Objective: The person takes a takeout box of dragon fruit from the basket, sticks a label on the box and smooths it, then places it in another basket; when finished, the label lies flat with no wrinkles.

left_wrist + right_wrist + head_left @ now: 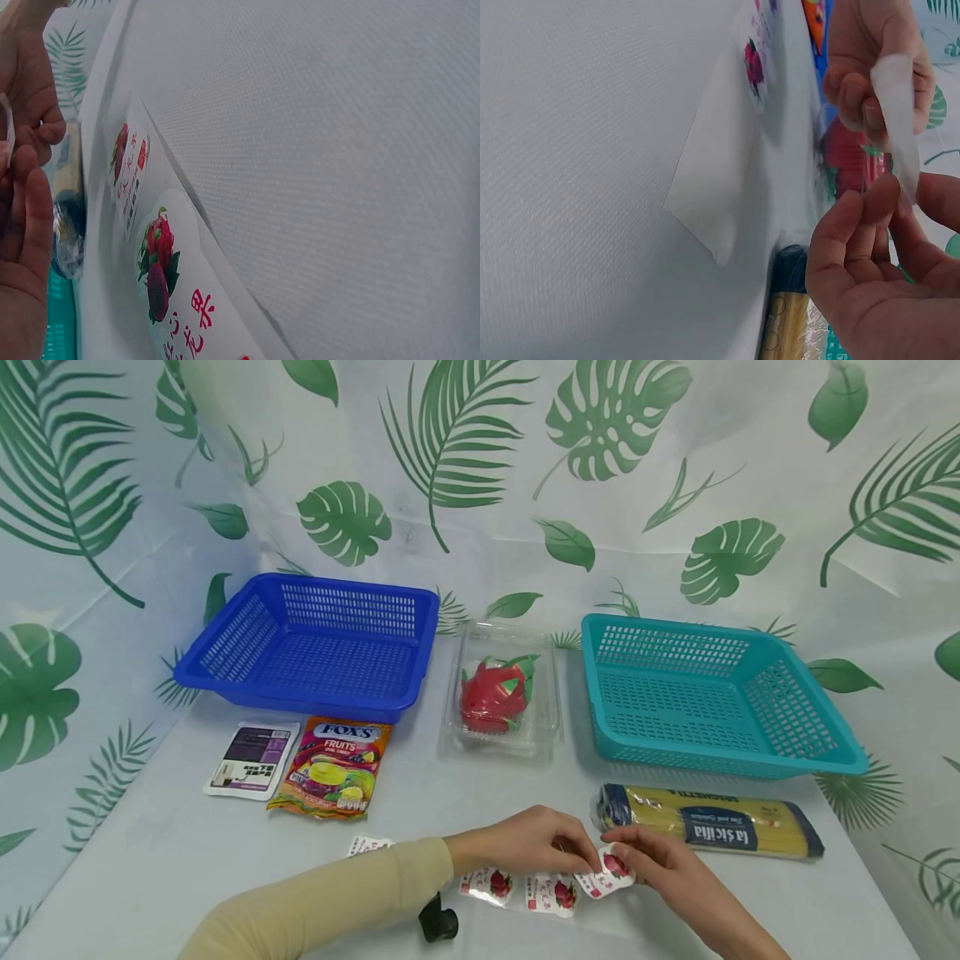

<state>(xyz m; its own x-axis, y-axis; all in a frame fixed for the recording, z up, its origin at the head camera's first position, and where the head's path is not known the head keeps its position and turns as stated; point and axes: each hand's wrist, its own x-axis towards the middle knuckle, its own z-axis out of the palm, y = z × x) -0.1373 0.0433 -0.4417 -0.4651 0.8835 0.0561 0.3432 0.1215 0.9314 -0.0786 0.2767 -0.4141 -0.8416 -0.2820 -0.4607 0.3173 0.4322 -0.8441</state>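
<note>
Over the front of the table, both hands hold one white dragon-fruit sticker (606, 872), peeled up and standing nearly edge-on in the right wrist view. My left hand (528, 842) pinches its left side; my right hand (663, 864) pinches the right side between thumb and fingers. Below lies a strip of backing paper (709, 180), bare at its right end. More stickers remain on it, among them one with red lettering (551, 894) and its neighbour (489, 886). The left forearm covers part of the strip, whose far end (367, 845) shows beyond the sleeve.
Behind stand a blue basket (337, 672), a clear plastic box (543, 727) with a dragon fruit (492, 695), and a teal basket (712, 758). A spaghetti pack (712, 822) lies beyond the right hand. Left are a candy bag (330, 768), a white packet (251, 760); a black object (438, 921) sits in front.
</note>
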